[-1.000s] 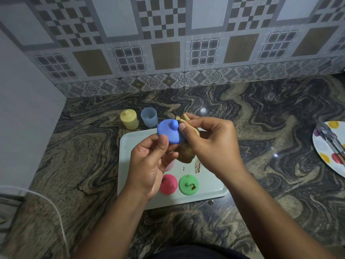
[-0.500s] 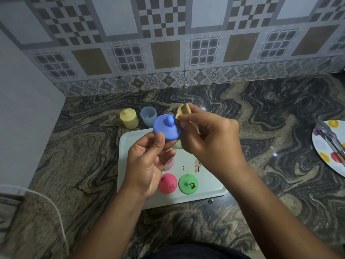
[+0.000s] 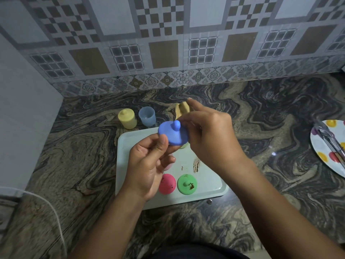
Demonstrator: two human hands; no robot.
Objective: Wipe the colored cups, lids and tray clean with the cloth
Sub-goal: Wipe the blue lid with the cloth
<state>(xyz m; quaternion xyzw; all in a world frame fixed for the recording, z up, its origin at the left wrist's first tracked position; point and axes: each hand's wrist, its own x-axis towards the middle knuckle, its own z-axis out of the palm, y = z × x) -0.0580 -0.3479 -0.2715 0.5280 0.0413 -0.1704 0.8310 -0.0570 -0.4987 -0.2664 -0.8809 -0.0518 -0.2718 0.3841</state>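
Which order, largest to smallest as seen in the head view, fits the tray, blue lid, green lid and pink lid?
1. tray
2. blue lid, but it is held up nearer the camera, so its lead is unsure
3. green lid and pink lid look alike; no ranking between them

Blue lid (image 3: 173, 135); pink lid (image 3: 167, 184); green lid (image 3: 187, 184); swirled-marble counter (image 3: 84, 156).
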